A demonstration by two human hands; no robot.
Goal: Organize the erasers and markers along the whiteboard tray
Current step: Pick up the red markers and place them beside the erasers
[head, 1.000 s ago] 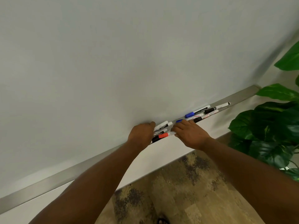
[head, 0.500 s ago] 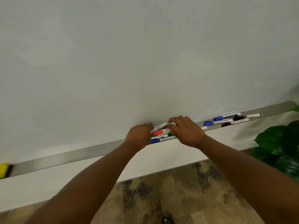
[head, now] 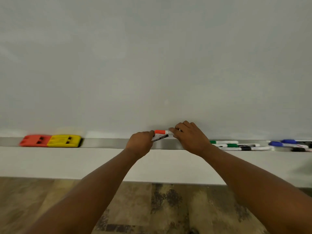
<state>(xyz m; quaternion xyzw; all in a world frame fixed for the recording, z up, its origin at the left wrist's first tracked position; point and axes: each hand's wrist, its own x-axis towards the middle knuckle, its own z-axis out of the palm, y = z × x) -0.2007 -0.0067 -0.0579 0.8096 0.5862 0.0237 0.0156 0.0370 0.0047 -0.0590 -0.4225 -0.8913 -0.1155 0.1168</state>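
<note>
My left hand (head: 141, 143) and my right hand (head: 190, 137) hold a small bundle of markers between them above the metal whiteboard tray (head: 104, 143). In the bundle a red-capped marker (head: 163, 132) lies on top and a black marker (head: 160, 137) sits under it; any others are hidden by my fingers. Right of my hands, green markers (head: 224, 142) and black ones lie in the tray, with blue markers (head: 287, 143) further right. At the tray's left end an orange eraser (head: 35, 141) touches a yellow eraser (head: 65, 141).
The whiteboard (head: 152, 56) fills the upper view. Below the tray runs a white wall strip (head: 67, 162), then patterned brown floor (head: 160, 208).
The view has swung left: the erasers have come into sight and the plant has gone. My hands have carried the red and black markers left, leaving green and blue ones behind in the tray.
</note>
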